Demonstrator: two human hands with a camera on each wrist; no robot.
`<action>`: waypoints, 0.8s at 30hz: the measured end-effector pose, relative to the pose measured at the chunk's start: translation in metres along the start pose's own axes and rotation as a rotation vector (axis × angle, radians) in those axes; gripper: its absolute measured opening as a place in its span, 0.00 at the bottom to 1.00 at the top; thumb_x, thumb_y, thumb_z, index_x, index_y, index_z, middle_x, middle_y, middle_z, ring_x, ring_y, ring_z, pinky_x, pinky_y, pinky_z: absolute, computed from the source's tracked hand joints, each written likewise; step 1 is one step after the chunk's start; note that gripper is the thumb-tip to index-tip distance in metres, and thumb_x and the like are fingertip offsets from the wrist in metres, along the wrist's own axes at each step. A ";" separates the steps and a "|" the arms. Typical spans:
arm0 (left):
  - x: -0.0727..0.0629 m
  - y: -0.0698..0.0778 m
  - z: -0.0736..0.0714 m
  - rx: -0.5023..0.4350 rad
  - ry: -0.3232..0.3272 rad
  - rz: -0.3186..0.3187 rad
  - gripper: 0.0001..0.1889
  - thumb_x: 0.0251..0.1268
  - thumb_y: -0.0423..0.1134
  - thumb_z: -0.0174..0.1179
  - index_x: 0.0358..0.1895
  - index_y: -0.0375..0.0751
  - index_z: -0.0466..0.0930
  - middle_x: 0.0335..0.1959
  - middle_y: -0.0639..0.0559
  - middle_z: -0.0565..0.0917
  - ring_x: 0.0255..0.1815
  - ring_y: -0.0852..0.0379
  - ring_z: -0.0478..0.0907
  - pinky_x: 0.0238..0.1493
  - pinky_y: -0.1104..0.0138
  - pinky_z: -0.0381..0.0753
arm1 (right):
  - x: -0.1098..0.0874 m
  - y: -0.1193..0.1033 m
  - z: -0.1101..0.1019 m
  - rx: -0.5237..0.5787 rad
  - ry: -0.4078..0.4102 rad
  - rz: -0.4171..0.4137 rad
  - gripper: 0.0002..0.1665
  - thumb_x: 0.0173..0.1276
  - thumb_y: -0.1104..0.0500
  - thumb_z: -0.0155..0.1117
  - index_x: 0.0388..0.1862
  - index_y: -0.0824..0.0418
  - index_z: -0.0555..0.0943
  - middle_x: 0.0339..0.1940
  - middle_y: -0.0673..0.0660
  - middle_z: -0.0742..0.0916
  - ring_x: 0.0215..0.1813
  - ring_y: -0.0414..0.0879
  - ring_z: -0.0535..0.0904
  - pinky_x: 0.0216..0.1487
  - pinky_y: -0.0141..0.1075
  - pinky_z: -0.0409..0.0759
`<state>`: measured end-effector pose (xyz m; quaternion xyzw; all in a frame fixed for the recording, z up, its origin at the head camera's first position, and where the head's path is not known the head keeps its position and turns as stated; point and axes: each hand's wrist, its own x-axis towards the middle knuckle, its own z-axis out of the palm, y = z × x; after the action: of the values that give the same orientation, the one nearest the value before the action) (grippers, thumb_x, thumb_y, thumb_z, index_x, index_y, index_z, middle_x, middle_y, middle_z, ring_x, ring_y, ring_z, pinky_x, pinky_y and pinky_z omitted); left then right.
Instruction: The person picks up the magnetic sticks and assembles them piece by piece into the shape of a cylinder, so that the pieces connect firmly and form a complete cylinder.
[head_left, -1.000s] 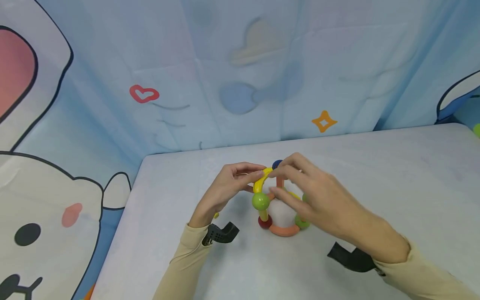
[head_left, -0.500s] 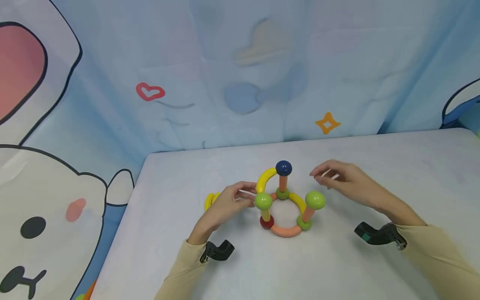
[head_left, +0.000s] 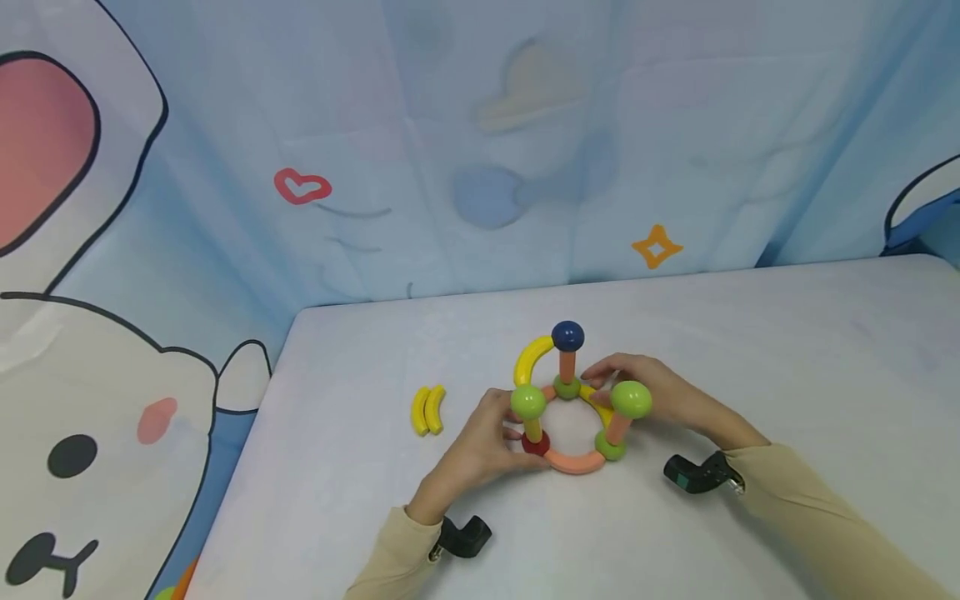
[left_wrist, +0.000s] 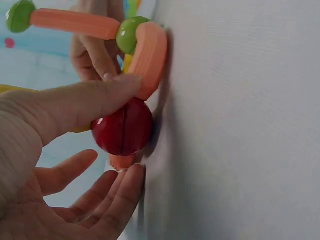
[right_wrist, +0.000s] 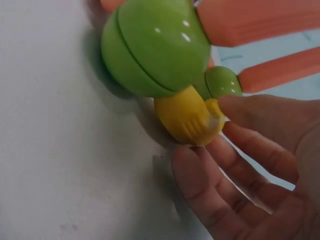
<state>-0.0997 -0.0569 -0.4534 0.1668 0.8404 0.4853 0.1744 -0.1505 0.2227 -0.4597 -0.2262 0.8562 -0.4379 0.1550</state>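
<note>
A ball-and-rod building toy stands on the table: a ring of curved orange rods [head_left: 575, 463] and yellow rods, with three uprights. A blue ball [head_left: 567, 336] tops the rear upright, green balls [head_left: 631, 399] the other two. A yellow curved rod [head_left: 528, 358] bridges the blue ball and the left green ball [head_left: 528, 402]. My left hand [head_left: 480, 446] holds the base around the red ball [left_wrist: 122, 127], its thumb on an orange rod [left_wrist: 152, 57]. From the right, my right hand [head_left: 660, 392] grips the ring's yellow rod [right_wrist: 185, 117] between thumb and fingers.
Two loose yellow curved rods [head_left: 426, 410] lie side by side left of the toy. The white table [head_left: 787, 350] ends at a blue cartoon curtain [head_left: 525, 208] behind and to the left.
Both hands have come off the upper yellow rod and blue ball. The right hand swung out right, then back in to the base; the left dropped to the red ball, uncovering the loose rods.
</note>
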 end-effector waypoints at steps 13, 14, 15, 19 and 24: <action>0.002 0.001 -0.006 0.040 0.004 -0.034 0.22 0.57 0.32 0.79 0.54 0.40 0.82 0.54 0.48 0.75 0.52 0.53 0.79 0.50 0.71 0.84 | -0.003 -0.004 0.004 -0.049 0.034 0.051 0.22 0.66 0.60 0.77 0.56 0.70 0.85 0.47 0.57 0.88 0.45 0.48 0.80 0.49 0.41 0.80; 0.002 0.001 -0.007 0.038 0.009 -0.038 0.22 0.57 0.33 0.79 0.54 0.40 0.82 0.54 0.47 0.75 0.52 0.52 0.79 0.50 0.69 0.85 | -0.004 -0.004 0.004 -0.047 0.038 0.065 0.23 0.66 0.60 0.77 0.56 0.70 0.84 0.46 0.57 0.88 0.45 0.49 0.80 0.50 0.42 0.81; 0.002 0.001 -0.007 0.037 0.014 -0.049 0.23 0.58 0.33 0.79 0.56 0.40 0.81 0.54 0.47 0.75 0.52 0.51 0.80 0.51 0.68 0.85 | -0.005 -0.005 0.004 -0.048 0.042 0.077 0.23 0.66 0.60 0.78 0.55 0.70 0.84 0.46 0.57 0.88 0.45 0.49 0.80 0.50 0.43 0.81; 0.006 -0.001 -0.010 0.047 0.039 -0.067 0.25 0.61 0.34 0.78 0.60 0.37 0.79 0.56 0.44 0.76 0.52 0.49 0.83 0.53 0.63 0.86 | -0.012 -0.008 0.004 -0.034 0.046 0.143 0.19 0.65 0.67 0.75 0.52 0.72 0.82 0.42 0.58 0.86 0.36 0.48 0.78 0.36 0.38 0.82; 0.014 -0.001 -0.012 0.067 0.067 -0.073 0.25 0.65 0.36 0.75 0.63 0.35 0.79 0.59 0.44 0.78 0.55 0.50 0.82 0.55 0.59 0.84 | -0.025 -0.015 0.007 -0.006 0.066 0.223 0.13 0.65 0.71 0.68 0.48 0.72 0.80 0.34 0.57 0.82 0.21 0.46 0.75 0.21 0.34 0.75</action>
<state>-0.1182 -0.0604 -0.4507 0.1251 0.8671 0.4555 0.1580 -0.1224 0.2231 -0.4504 -0.1154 0.8820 -0.4225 0.1740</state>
